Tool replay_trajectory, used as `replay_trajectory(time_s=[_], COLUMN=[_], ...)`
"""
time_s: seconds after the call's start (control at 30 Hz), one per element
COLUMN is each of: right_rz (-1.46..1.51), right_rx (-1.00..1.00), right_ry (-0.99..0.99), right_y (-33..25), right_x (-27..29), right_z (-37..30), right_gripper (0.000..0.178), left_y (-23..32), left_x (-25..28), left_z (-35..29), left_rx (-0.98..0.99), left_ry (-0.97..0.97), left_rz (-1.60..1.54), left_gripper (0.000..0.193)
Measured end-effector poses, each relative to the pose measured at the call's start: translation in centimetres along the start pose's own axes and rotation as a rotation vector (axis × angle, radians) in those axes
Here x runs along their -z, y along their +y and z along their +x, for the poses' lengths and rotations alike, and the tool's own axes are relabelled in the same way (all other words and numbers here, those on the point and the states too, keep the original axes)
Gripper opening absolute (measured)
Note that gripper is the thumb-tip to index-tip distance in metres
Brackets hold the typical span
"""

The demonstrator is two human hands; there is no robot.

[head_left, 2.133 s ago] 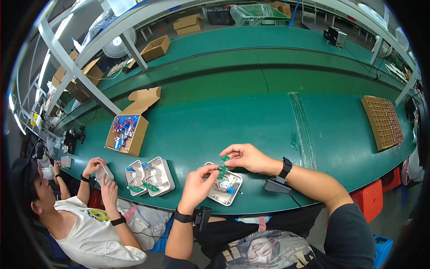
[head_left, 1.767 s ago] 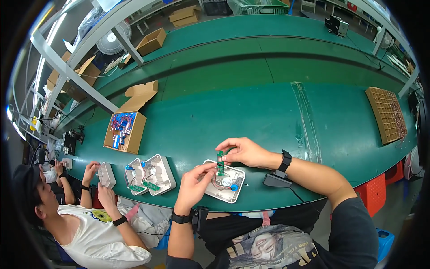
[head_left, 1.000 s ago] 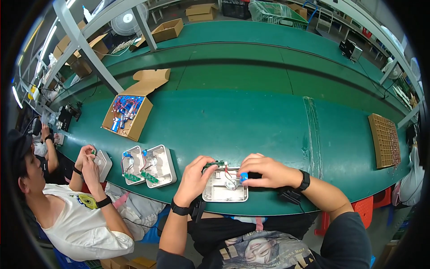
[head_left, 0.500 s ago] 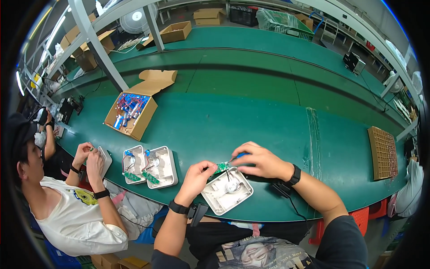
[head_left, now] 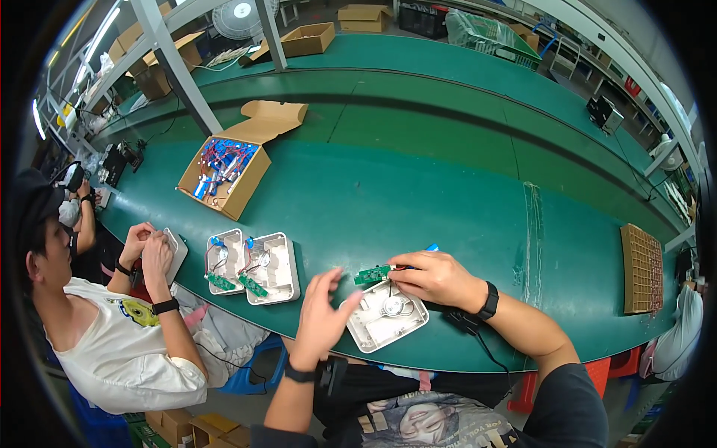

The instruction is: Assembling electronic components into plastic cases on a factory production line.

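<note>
Between the thumb and fingers of my right hand (head_left: 442,279) is the end of a small green circuit board (head_left: 370,275), held above the far edge of a white plastic housing (head_left: 373,342). A sliver of something blue (head_left: 432,247) shows behind that hand; most of it is hidden. The housing lies open side up on the green table, with a round speaker (head_left: 392,306) and thin wires inside. My left hand (head_left: 320,317) holds nothing and has its fingers apart, slightly blurred, at the housing's left edge, away from the board.
To the left stand two white housings (head_left: 282,290) with boards and wires. A cardboard box (head_left: 246,193) of blue wired parts sits farther back. A co-worker (head_left: 123,336) handles another housing at far left. At far right is a compartmented tray (head_left: 641,270); a black device (head_left: 467,322) lies near my right wrist.
My left hand has let go of the circuit board and drawn back to the left. My right hand now grips the board's end. The view has shifted slightly.
</note>
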State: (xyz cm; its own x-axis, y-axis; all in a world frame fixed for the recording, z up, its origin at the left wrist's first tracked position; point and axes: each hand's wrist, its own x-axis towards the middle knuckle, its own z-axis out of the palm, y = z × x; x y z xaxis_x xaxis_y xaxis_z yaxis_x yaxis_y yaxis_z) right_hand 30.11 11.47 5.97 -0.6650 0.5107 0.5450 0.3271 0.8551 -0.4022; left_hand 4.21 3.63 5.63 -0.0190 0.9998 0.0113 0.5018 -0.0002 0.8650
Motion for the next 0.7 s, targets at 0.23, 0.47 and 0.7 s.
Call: replay_trajectory(time_s=[0.23,0.47,0.7], right_rz=[-0.080,-0.105,0.045], right_rx=[-0.045,-0.182,-0.341], right_ry=[0.109,0.169,0.295], right_y=[-0.8,-0.8,-0.3], right_x=[-0.3,-0.5,0.4], right_z=[-0.8,-1.7,-1.5], right_gripper=[0.020,0.015,0.016], left_y=[1.3,0.8,0.4], left_x=[-2.0,-2.2,-2.1], left_z=[-3.9,0.2,4.0], left_rx=[-0.158,-0.227,-0.434], left_ry=[0.024,-0.124,-0.275], left_rz=[0.444,0.281,0.228], left_gripper=[0.088,0.086,0.073])
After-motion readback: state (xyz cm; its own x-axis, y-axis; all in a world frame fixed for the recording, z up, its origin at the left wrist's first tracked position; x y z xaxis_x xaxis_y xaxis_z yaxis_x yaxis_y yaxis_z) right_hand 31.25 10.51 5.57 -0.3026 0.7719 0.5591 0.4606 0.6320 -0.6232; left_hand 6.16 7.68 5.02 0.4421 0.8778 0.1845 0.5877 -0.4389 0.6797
